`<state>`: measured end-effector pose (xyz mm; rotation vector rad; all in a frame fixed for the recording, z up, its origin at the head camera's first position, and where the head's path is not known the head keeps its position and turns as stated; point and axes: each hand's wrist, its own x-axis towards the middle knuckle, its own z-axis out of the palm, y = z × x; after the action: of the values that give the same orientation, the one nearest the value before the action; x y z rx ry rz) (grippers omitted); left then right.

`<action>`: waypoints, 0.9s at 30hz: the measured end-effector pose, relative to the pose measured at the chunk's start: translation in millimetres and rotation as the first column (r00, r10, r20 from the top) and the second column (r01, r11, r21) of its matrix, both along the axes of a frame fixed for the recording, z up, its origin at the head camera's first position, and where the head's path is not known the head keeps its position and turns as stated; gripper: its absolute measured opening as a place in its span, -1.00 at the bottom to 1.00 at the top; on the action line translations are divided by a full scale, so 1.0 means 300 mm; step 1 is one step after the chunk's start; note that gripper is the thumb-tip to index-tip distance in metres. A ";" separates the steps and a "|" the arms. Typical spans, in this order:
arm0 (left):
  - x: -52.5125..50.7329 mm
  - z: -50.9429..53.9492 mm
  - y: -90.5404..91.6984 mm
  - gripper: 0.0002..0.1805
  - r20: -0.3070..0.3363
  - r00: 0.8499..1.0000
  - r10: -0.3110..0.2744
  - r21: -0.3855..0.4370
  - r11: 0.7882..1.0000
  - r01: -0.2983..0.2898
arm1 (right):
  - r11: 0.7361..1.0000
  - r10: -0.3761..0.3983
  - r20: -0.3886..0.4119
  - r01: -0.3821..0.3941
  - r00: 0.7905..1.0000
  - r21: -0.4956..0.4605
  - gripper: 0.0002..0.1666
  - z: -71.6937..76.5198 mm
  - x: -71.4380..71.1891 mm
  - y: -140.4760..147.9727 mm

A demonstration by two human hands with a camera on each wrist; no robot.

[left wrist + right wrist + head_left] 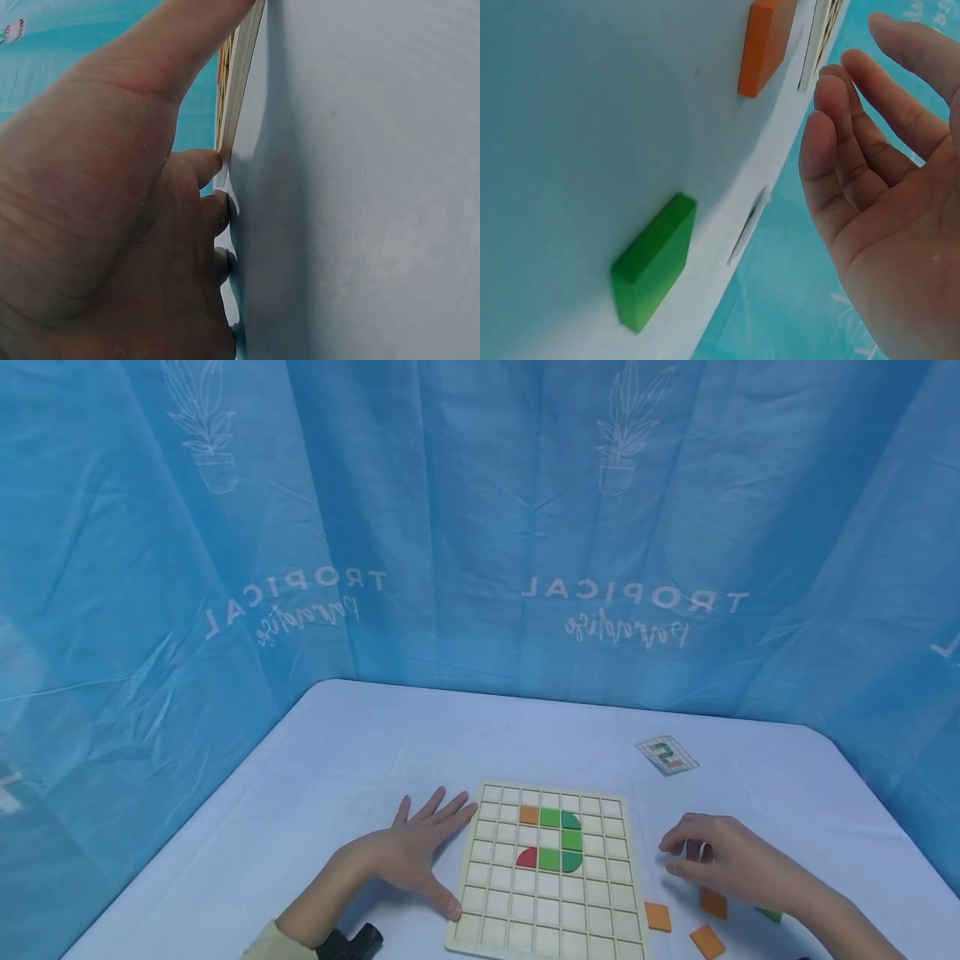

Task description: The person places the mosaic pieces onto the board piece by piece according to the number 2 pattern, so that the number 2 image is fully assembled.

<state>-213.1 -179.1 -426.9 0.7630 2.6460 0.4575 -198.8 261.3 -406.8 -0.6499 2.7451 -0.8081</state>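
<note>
A cream grid board (pixel 522 910) lies on the table, bearing one orange square (pixel 529 815), one red piece (pixel 527 857) and several green pieces (pixel 572 840) in its cells. My left hand (pixel 412 852) lies spread at the board's left edge, its thumb and a fingertip touching that edge; the left wrist view shows the palm (pixel 82 202) beside the rim (pixel 241 82). Right of the board, my right hand (pixel 723 860) hovers with loosely bent fingers and holds nothing. Below it in the right wrist view are an orange tile (pixel 766 45) and a green tile (pixel 656 262).
Orange tiles (pixel 657 917) lie loose right of the board, and a green one (pixel 770 913) is partly behind my right forearm. A small pattern card (pixel 667 755) rests beyond the board's upper right corner. Blue printed curtains (pixel 480 527) hang around the white table (pixel 360 735).
</note>
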 end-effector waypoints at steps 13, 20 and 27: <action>-0.002 -0.003 0.000 0.42 0.004 1.000 0.002 0.002 1.000 -0.002 | 0.999 -0.029 0.058 0.027 0.998 0.020 -0.73 -0.001 0.016 0.051; -0.005 -0.005 0.001 0.41 0.003 1.000 0.001 0.007 1.000 -0.001 | 0.998 -0.056 0.079 0.053 0.995 0.034 -0.71 -0.012 0.032 0.101; -0.002 -0.006 0.000 0.42 0.005 1.000 0.014 -0.010 1.000 -0.014 | 0.990 -0.114 0.074 0.108 0.991 0.087 -0.67 -0.030 0.040 0.141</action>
<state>-213.6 -179.2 -428.6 0.7395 2.6489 0.4485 -186.7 303.8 -415.7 -0.4425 2.7459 -0.7221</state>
